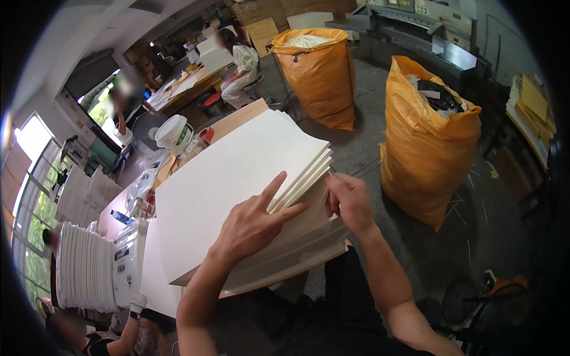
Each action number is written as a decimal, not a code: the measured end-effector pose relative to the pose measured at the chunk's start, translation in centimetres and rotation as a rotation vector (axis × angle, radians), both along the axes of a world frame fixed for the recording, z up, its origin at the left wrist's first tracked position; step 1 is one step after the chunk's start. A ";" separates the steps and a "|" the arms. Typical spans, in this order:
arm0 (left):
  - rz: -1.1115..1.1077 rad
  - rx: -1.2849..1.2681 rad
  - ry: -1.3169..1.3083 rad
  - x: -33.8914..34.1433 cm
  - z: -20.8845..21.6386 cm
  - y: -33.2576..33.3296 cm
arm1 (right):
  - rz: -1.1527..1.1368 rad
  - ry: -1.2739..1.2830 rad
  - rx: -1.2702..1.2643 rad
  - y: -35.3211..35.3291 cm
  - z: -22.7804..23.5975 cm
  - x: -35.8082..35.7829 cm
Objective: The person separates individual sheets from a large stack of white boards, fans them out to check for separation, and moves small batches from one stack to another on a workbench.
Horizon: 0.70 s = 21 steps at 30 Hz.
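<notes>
A tall stack of large white paper sheets (231, 160) lies before me, its near right corner fanned into several separate layers. My left hand (252, 225) rests on the stack near that corner, with index finger and thumb spread wide along the layered edges. At the right side of the same corner is my right hand (351, 202), its fingers curled in against the sheet edges. Whatever its fingertips pinch is hidden behind the hand. Below the corner, more sheets sag in loose bends over a wooden board edge.
Two orange sacks (430, 142) stand on the floor to the right. Beyond the stack are a white bucket (174, 134) and a blue bottle (121, 217). Bundled white sheets (86, 267) stand at left, near a gloved co-worker (127, 326). Two other people are farther back.
</notes>
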<state>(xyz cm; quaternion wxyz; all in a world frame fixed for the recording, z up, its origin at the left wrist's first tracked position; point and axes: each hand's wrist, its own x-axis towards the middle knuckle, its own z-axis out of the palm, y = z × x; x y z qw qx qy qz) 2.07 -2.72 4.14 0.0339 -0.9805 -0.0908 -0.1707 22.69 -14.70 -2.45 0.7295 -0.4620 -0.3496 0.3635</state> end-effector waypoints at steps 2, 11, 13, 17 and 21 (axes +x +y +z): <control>0.007 -0.010 -0.018 -0.1 -0.3 0.4 | 0.052 0.081 0.101 0.2 0.4 0.3; 0.038 -0.113 -0.083 -0.1 -0.2 -0.1 | -0.018 -0.011 -0.048 0.3 0.5 0.1; 0.040 -0.117 -0.086 -0.1 -0.4 -0.1 | 0.148 0.309 0.095 0.4 0.2 1.0; 0.052 -0.119 -0.070 0.0 -0.4 -0.1 | 0.151 0.389 0.135 0.5 0.0 0.8; 0.008 -0.103 -0.075 -0.1 -0.5 0.5 | 0.148 0.356 0.107 0.3 -0.4 1.0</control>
